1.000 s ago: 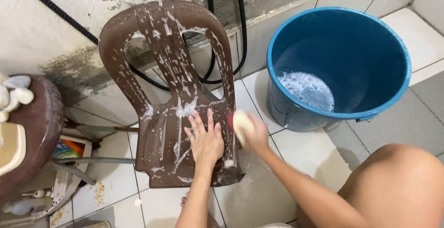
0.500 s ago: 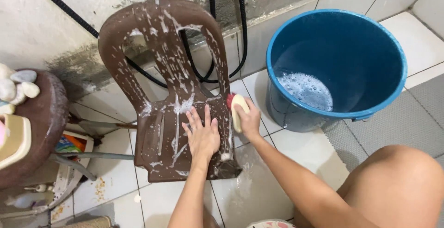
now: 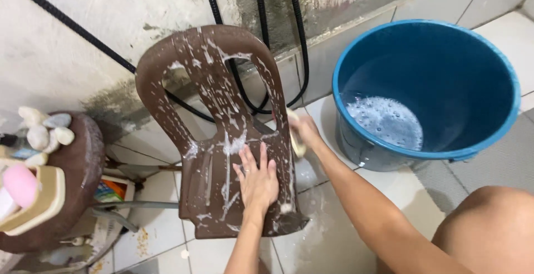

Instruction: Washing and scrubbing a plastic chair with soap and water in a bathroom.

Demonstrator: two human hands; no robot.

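White floor tiles (image 3: 167, 235) lie wet under the soapy brown plastic chair (image 3: 222, 135); my left hand (image 3: 258, 179) presses flat, fingers spread, on its seat; my right hand (image 3: 303, 129) grips a pale scrub brush (image 3: 296, 135) at the seat's edge; blue bucket (image 3: 423, 85) of suds nearby, black hoses (image 3: 261, 40) behind the backrest.

We see a brown moulded plastic chair (image 3: 222, 140), glossy where wet and streaked with white foam. To its right stands a round blue plastic bucket (image 3: 478, 73), smooth and slightly shiny, with bubbly water inside. The white tiled floor (image 3: 328, 235) gleams wet. The far plaster wall (image 3: 100, 23) looks rough, matt and stained, crossed by ribbed black hoses (image 3: 295, 35).
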